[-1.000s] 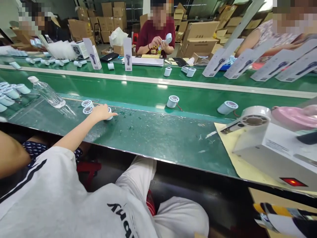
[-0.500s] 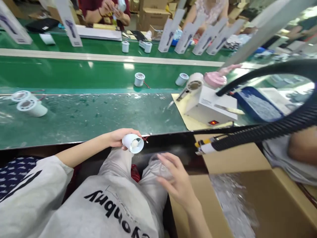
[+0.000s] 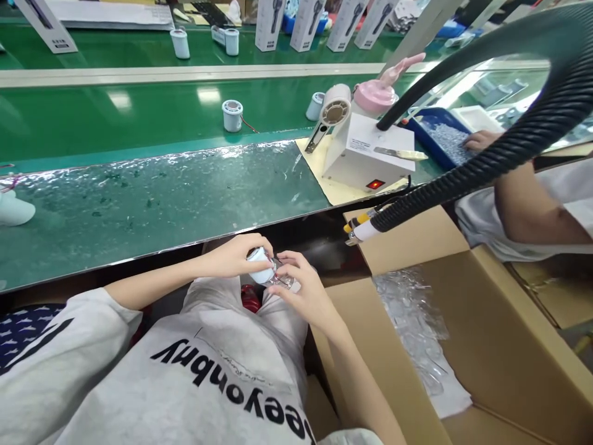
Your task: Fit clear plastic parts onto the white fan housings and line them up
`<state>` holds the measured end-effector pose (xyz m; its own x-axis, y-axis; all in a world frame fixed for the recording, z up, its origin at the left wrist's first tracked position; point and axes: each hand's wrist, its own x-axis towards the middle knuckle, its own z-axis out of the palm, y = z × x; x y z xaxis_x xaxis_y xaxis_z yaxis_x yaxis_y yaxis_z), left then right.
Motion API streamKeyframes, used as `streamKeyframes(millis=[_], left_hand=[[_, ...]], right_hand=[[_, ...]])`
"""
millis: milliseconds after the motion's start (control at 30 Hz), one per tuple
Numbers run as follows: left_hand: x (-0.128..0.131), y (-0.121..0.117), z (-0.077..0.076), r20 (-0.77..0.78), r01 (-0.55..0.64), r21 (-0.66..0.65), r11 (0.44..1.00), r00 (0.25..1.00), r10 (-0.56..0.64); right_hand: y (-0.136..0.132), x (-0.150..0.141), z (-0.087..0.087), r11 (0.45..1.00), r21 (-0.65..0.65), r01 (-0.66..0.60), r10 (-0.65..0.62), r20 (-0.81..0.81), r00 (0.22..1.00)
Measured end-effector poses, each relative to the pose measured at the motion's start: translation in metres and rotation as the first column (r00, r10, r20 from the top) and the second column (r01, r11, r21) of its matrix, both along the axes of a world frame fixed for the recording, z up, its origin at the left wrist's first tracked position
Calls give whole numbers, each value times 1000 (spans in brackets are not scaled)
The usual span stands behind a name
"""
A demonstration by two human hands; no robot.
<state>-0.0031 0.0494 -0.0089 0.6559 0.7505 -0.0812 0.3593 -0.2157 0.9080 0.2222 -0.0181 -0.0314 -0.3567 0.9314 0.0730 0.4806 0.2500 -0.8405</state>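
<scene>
My left hand (image 3: pixel 234 254) is closed around a small white cylindrical motor housing (image 3: pixel 260 259) above my lap, just off the bench's front edge. My right hand (image 3: pixel 306 289) faces it, with curled fingers pinching a clear plastic piece (image 3: pixel 286 282) against the housing's end. Whether the two parts are joined or only touching, I cannot tell. A similar white housing (image 3: pixel 232 116) with a red wire stands upright on the green belt. Another housing (image 3: pixel 13 209) lies on its side at the left of the bench.
A white box with a lit red switch (image 3: pixel 375 184) carries a black corrugated hose (image 3: pixel 445 179) arching over the right side. Below it, an open cardboard box (image 3: pixel 509 346) holds clear plastic parts (image 3: pixel 417 327). A co-worker's hand (image 3: pixel 482 141) reaches into a blue tray (image 3: pixel 433 151).
My hands have come together, and the clear piece in my right hand now meets the housing. The housing has turned in my left hand. A co-worker's hand has appeared at the blue tray.
</scene>
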Motion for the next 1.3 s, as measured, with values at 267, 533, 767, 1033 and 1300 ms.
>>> streamKeyframes(millis=[267,533,767,1033,1300], left_hand=[[-9,-1,-33,104,73,184,980,990,-93],[-5,-7,-36,278,143,-158,977,956,-95],[-8,-15,-28,319,117,-419,900,947,25],[-10,-14,-11,321,191,-201,961,939,-120],[-12,-17,-9,296,223,-84,971,936,-190]], right_hand=[[-3,-4,7,960,-109,259,-278,-234,932],[-6,8,2,966,-194,170,-237,-407,882],[-19,17,0,990,135,43,-16,-189,982],[-24,19,3,998,36,44,-31,-301,953],[-26,18,13,981,-191,41,-110,-365,924]])
